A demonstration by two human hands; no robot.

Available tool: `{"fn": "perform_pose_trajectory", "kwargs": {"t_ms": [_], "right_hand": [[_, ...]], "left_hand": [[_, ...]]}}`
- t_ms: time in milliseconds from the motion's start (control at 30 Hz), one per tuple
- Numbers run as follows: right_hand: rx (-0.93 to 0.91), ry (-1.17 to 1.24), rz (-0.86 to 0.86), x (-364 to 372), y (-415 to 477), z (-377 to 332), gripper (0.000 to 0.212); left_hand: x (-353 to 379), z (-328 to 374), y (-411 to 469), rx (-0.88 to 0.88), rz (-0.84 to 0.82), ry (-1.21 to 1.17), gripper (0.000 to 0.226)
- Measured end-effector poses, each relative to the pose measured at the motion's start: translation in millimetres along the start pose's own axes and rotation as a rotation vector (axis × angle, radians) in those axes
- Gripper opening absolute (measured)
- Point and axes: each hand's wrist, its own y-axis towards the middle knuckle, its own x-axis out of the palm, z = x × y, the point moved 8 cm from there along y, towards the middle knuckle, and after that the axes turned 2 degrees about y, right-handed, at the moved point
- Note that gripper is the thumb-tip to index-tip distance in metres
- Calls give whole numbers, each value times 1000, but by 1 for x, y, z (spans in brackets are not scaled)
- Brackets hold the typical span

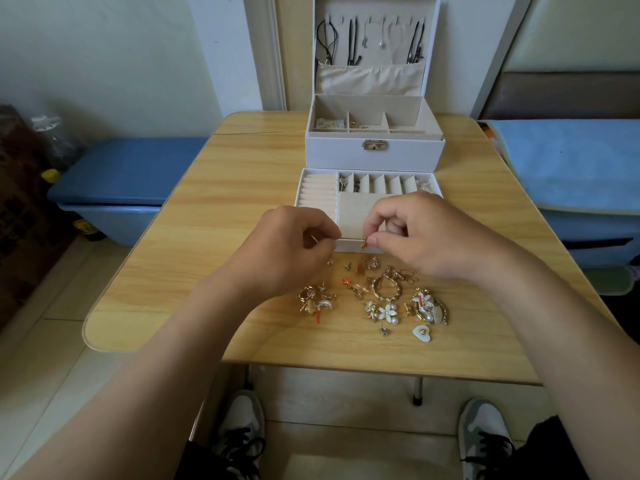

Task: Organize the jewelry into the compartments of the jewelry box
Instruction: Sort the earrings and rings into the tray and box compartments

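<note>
left hand (294, 251) & right hand (415, 237) bare, forearms bare up to the frame edge. left foot: grey-and-white low sneaker (239, 431) w/ black laces. right foot: matching grey-and-white sneaker (485, 441), black laces too. black fabric legwear (550, 445) shows beside each shoe.

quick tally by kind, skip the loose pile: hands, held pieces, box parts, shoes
hands: 2, left hand, right hand
held pieces: 2, small gold piece, gold earring
box parts: 2, jewelry box, tray
shoes: 2, left shoe, right shoe
total: 8
</note>
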Motion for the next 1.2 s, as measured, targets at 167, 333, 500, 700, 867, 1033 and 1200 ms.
{"fn": "perform_pose_trajectory", "kwargs": {"t_ms": [167,333,500,700,867,1033,1200], "right_hand": [[-26,125,15,-4,-1,-4,11],[-61,189,53,-7,-1,-8,8],[-84,196,130,-11,-1,-12,8],[-74,184,166,-12,-1,-12,5],[-69,175,155,-4,-2,-16,23],[7,3,34,10,-2,-14,11],[73,-239,-154,38,-7,-16,20]], "left_hand": [[7,0,4,-103,-56,-306,14],[17,12,4,-101,-139,-482,22],[17,16,6,-78,-153,-549,17],[7,5,9,-177,-40,-531,8],[-3,-2,8,-240,20,-486,12],[-12,-9,8,-258,68,-456,10],[-15,-9,7,-249,91,-436,9]]}}
